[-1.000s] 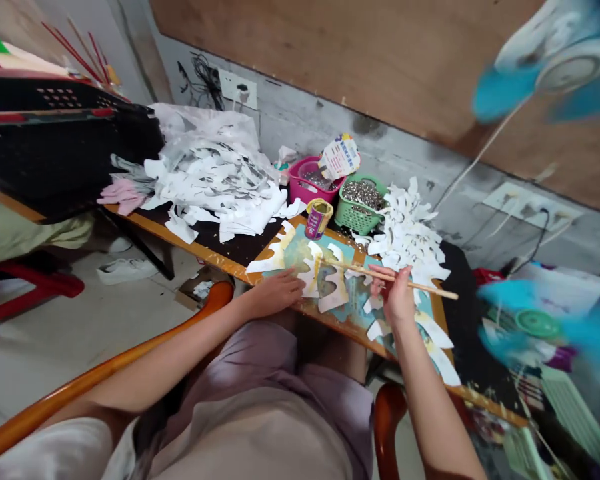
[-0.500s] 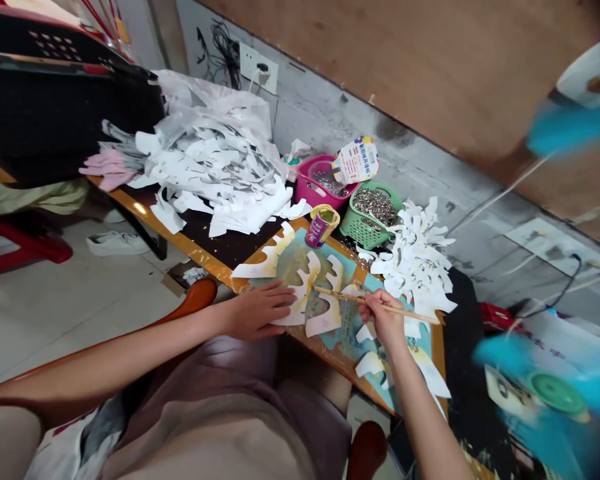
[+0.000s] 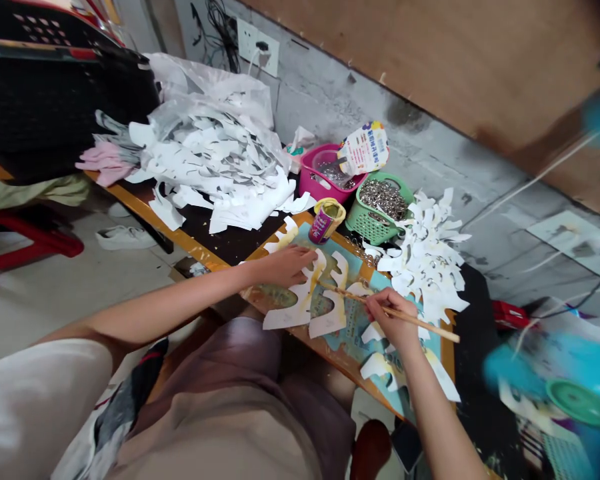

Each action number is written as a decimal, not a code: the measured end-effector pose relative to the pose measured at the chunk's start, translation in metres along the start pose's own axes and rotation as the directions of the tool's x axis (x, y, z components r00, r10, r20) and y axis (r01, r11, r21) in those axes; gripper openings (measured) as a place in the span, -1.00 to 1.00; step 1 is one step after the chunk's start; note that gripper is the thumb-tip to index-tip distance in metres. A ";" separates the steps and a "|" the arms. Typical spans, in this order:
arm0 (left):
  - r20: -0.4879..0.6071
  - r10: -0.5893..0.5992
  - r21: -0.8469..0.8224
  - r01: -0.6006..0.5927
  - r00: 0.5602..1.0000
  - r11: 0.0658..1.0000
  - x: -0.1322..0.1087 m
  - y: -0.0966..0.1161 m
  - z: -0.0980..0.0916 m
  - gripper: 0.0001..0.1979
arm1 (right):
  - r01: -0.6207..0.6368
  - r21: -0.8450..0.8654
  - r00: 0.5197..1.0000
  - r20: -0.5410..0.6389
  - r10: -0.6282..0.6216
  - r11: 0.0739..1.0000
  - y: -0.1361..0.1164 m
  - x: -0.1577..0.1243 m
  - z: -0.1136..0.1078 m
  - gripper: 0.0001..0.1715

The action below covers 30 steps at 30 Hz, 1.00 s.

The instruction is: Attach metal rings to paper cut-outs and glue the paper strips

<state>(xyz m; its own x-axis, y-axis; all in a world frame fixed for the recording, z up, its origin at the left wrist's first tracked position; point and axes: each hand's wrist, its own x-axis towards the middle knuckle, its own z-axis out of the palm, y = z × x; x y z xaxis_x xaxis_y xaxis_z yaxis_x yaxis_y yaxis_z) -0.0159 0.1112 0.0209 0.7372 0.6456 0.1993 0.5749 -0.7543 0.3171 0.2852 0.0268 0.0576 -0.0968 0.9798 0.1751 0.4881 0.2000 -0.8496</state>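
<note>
My right hand [image 3: 394,319] grips a long, thin wooden stick [image 3: 425,325], its stained tip at the right edge of a white cut-out piece [image 3: 293,315] with yellowish smears. Over the upper part of that same piece lies my left hand [image 3: 291,265], fingers stretched out and holding nothing. A second smeared cut-out [image 3: 333,319] is just right of it, under the stick. Another cut-out [image 3: 286,235] is partly hidden behind my left hand. These pieces rest on a stained blue-and-wood board [image 3: 353,333]. A small purple can [image 3: 321,227] with a yellow-crusted rim stands at the board's back.
A large heap of white cut-outs [image 3: 220,160] lies at the left back, beside pink-and-grey gloves [image 3: 105,162]. Pink [image 3: 314,183] and green [image 3: 373,230] baskets hold small metal parts. More cut-outs [image 3: 425,260] pile up at the right. A grey wall [image 3: 325,100] stands behind.
My left hand has moved up and right, from the lower left of the cut-out onto its upper part. The right hand still holds the stick, its tip in nearly the same spot.
</note>
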 end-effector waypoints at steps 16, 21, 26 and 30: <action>0.166 -0.070 0.040 0.065 0.984 0.997 0.019 -0.005 -0.002 -0.44 | -0.050 0.151 0.996 0.082 0.038 0.987 -0.008 0.005 -0.001 -0.67; 0.163 -0.068 0.045 0.061 0.984 0.997 0.017 -0.005 0.000 -0.45 | -0.119 0.245 0.974 0.216 0.066 0.962 -0.010 0.006 0.002 -0.62; 0.163 -0.077 0.044 0.071 0.984 0.997 0.016 -0.006 0.000 -0.45 | -0.129 0.254 0.975 0.208 0.077 0.959 -0.006 0.005 0.001 -0.63; 0.165 -0.073 0.026 0.069 0.984 0.997 0.014 -0.004 -0.002 -0.45 | -0.139 0.315 0.983 0.158 0.093 0.939 -0.004 0.004 0.000 -0.65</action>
<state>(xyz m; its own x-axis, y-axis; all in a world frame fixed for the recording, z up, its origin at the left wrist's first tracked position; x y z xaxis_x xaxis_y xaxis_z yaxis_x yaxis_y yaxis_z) -0.0084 0.1240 0.0241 0.7419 0.6702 0.0200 0.6337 -0.7106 0.3058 0.2824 0.0298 0.0615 -0.1871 0.9822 0.0148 0.1990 0.0527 -0.9786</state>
